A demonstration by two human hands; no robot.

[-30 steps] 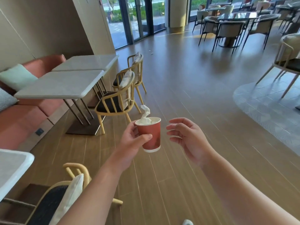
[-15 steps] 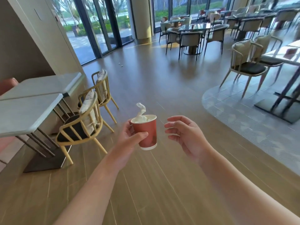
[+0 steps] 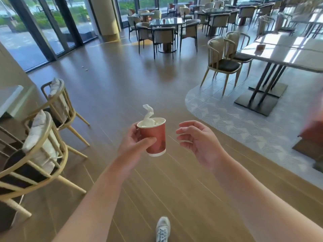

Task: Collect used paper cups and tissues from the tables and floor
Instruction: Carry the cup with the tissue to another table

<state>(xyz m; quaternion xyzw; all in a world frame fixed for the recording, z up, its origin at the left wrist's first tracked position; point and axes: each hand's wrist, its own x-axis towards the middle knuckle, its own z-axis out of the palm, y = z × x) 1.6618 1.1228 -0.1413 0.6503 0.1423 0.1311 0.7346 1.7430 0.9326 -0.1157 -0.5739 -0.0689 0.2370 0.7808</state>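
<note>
The left hand (image 3: 134, 142) grips a red paper cup (image 3: 154, 137) stuffed with crumpled tissue (image 3: 148, 117), held upright over the wooden floor (image 3: 113, 84). The right hand (image 3: 197, 138) hangs loosely curled, empty. Collection seems underway; next likely calls for reaching the small white scraps (image 3: 84, 67) near the glass doors.

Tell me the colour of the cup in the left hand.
Brick red cup, white base rim; clearest in the head view.

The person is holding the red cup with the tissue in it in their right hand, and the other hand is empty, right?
Not quite. The head view shows the left hand gripping the red cup, with the tissue stuffed inside. It is the right hand that is empty, fingers loosely curled beside the cup.
</note>
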